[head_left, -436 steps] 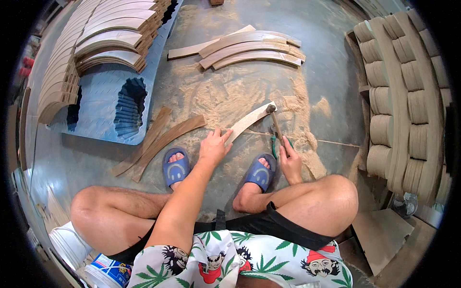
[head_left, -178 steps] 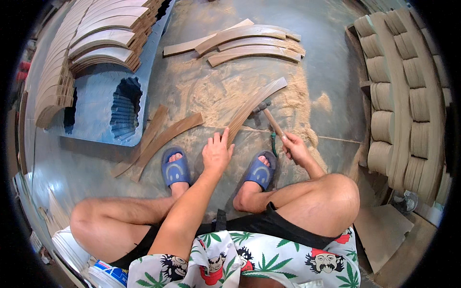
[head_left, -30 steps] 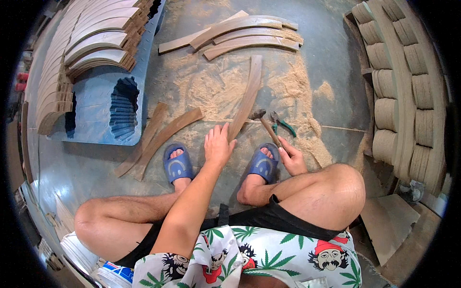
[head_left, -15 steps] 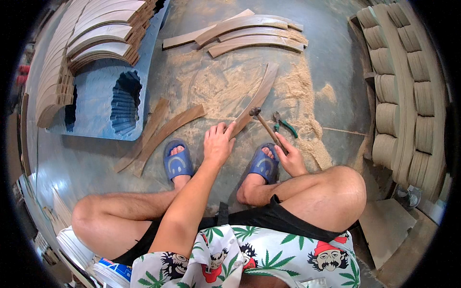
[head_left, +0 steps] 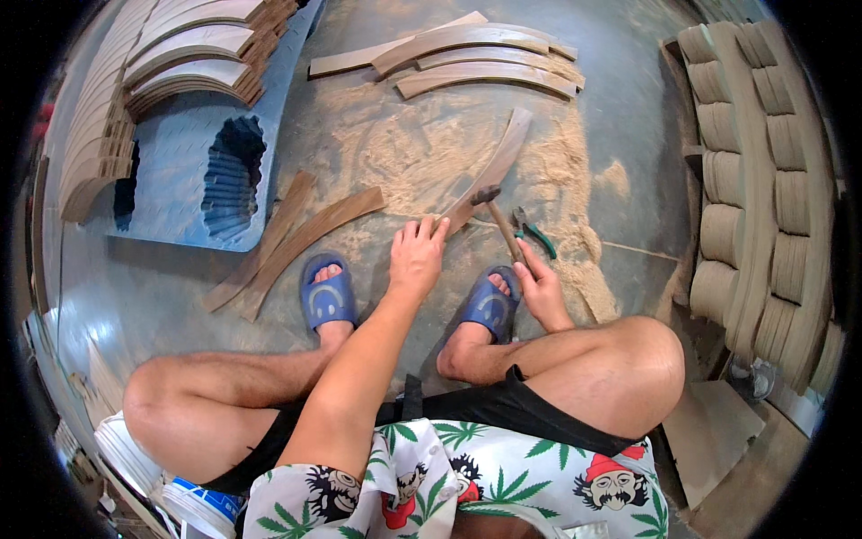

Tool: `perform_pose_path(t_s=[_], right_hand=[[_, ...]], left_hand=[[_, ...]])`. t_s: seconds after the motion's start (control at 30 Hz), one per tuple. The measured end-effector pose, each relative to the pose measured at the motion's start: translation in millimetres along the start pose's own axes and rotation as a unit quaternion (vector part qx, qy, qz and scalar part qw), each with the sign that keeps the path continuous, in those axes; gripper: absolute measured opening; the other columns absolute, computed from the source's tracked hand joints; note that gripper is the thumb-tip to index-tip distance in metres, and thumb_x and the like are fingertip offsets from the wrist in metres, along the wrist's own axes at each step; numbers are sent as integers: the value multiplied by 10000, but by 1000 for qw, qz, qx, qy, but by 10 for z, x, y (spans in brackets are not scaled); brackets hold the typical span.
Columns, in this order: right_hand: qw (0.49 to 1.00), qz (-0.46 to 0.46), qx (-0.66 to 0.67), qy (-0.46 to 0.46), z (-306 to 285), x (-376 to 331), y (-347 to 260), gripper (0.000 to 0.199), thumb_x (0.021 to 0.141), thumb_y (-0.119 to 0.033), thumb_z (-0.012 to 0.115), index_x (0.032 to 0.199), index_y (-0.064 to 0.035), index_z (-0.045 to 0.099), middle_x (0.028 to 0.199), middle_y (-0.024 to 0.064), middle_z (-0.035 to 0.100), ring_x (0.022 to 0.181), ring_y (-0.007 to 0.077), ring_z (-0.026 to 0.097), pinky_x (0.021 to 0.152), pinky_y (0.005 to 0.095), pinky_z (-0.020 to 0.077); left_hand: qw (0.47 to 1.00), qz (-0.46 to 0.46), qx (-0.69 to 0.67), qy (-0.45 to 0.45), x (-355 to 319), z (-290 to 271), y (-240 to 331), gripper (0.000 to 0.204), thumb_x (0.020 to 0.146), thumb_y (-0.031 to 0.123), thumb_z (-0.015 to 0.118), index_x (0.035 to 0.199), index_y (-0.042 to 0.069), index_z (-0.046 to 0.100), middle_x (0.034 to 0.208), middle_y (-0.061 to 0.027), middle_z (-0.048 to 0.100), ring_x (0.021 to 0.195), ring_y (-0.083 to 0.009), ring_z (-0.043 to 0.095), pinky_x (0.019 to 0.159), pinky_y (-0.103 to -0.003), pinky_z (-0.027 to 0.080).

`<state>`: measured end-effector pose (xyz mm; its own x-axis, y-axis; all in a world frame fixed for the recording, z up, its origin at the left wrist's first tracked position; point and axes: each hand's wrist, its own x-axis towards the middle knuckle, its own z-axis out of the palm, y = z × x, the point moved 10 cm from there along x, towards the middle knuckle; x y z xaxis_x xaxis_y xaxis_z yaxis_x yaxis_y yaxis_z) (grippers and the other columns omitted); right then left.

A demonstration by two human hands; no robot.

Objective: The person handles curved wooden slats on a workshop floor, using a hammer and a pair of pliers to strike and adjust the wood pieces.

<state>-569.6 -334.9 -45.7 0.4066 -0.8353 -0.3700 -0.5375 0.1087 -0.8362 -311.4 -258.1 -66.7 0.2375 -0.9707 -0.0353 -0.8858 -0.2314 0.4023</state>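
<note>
I sit low over a concrete floor with my feet in blue sandals [head_left: 327, 299]. My left hand [head_left: 417, 256] presses on the near end of a long curved wooden strip [head_left: 492, 169] that lies on a patch of sawdust [head_left: 422, 153]. My right hand [head_left: 537, 286] grips the wooden handle of a hammer [head_left: 499, 218], whose metal head rests against the strip just beyond my left fingers. Green-handled pliers [head_left: 533, 230] lie on the floor just right of the hammer.
Two curved strips [head_left: 296, 235] lie left of my feet. Several more curved strips [head_left: 467, 56] lie at the far side. Stacks of curved wood [head_left: 180, 54] stand at the upper left beside a blue metal sheet [head_left: 189, 171]. Tall stacks [head_left: 763, 171] line the right.
The curved strip has swung from pointing straight away to leaning right. The hammer head has come down onto the strip near my left hand.
</note>
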Motion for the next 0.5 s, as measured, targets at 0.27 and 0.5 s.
perform_pose_path(t_s=[0.27, 0.5], right_hand=[[985, 150, 86, -18, -391, 623, 142, 540, 1225, -323, 548, 1759, -281, 487, 683, 9, 614, 485, 110, 552, 434, 295, 445], [957, 10, -91, -277, 143, 211, -73, 484, 1159, -270, 681, 1624, -137, 654, 1370, 129, 837, 1278, 247, 775, 1113, 416, 570]], left_hand=[[997, -30, -42, 57, -237, -234, -272, 583, 956, 319, 865, 1469, 82, 726, 1359, -86, 710, 1256, -322, 654, 1079, -472, 530], [998, -26, -33, 43, -276, -130, -387, 543, 949, 290, 877, 1438, 86, 755, 1209, -87, 703, 1164, -319, 658, 1000, -461, 562]])
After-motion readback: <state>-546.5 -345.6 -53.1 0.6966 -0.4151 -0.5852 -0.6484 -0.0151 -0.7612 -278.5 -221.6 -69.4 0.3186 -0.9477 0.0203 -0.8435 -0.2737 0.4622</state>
